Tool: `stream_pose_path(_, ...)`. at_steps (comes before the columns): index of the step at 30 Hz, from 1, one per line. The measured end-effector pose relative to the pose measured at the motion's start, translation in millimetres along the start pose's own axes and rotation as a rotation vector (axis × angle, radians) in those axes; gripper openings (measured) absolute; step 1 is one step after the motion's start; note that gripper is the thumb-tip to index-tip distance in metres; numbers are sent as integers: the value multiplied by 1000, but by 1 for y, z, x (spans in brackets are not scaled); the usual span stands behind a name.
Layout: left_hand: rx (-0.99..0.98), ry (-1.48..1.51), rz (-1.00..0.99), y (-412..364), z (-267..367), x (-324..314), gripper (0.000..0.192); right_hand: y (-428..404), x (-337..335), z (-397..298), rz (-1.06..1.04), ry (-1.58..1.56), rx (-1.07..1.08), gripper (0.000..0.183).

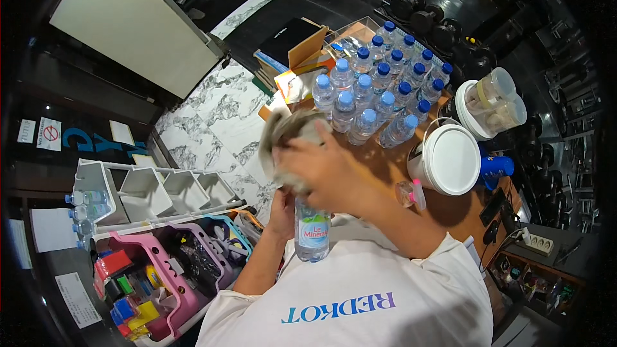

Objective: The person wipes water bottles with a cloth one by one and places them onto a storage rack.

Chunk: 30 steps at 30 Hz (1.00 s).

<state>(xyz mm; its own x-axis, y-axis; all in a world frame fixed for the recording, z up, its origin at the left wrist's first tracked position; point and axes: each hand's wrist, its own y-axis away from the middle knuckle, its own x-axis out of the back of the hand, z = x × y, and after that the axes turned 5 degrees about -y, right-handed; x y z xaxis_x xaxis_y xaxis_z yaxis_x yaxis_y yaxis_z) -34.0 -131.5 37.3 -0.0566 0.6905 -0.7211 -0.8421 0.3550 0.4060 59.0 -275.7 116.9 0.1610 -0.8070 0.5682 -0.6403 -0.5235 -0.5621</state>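
Note:
Close to my chest, my left hand (282,217) is wrapped around a clear plastic water bottle (312,236) with a Le Minerale label. My right hand (320,168) grips a grey-beige cloth (284,142) at the upper end of that bottle. Motion blurs the cloth and the right hand, and together they hide the bottle's neck and cap. Ahead, on a wooden table (381,168), several upright water bottles (368,125) stand grouped, some with light blue caps and others with dark blue ones. Near my right forearm is a small spray bottle (409,193) with a pink and white top.
White lidded buckets (453,159) stand on the table's right side, clear plastic tubs (496,96) atop the farther one. Open boxes (308,48) sit at its far left. On my left are a white divided rack (164,193) and a pink basket (181,303). A power strip (537,243) lies right.

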Motion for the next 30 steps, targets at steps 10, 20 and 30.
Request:
stream_pose_path(10,-358,-944,12,-3,38,60,57,-10,-17,-15,-336,-641,-241,21)
stream_pose_path(20,-285,172,-20,8,129,84,66,-80,-73,-13,300,-973,-391,34)
stream_pose_path(30,-469,3,-205,27,225,143,78,-159,-141,-22,413,-895,-196,28)
